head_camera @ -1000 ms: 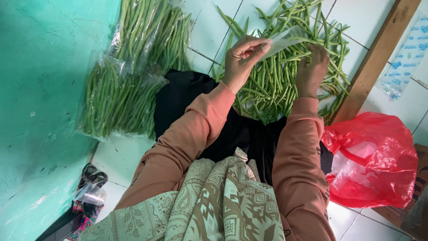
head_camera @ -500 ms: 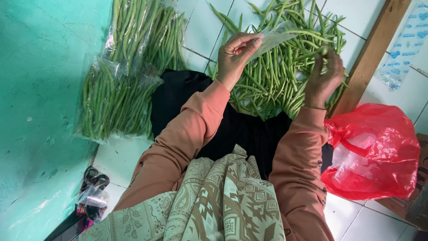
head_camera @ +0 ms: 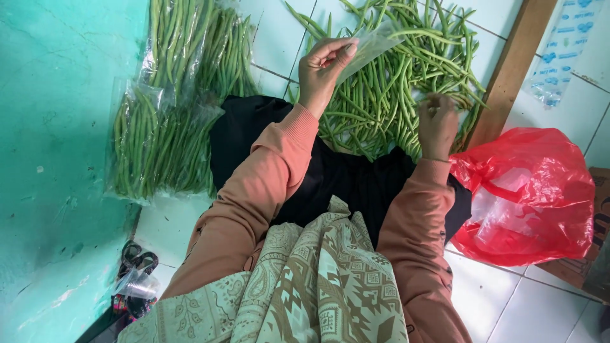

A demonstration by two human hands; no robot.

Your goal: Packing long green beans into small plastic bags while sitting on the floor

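Note:
A loose pile of green beans (head_camera: 387,89) lies on the white tiled floor in front of me. My left hand (head_camera: 323,67) is raised over the pile's left side and pinches the edge of a clear plastic bag (head_camera: 373,43), which hangs open toward the right. My right hand (head_camera: 437,126) rests on the pile's right edge, its fingers curled closed around a few beans. Both arms wear orange-brown sleeves, and a black cloth (head_camera: 330,178) covers my lap below the pile.
Clear bags packed with green beans (head_camera: 162,149) lie at the left along the teal wall (head_camera: 57,159). A red plastic bag (head_camera: 534,197) sits at the right beside a wooden board (head_camera: 508,70). A printed clear bag (head_camera: 562,51) is at top right, and small items (head_camera: 136,279) at bottom left.
My right hand lifted off the pile with fingers spread, then came back down onto the beans and closed. The left hand kept holding the clear bag, shifting slightly.

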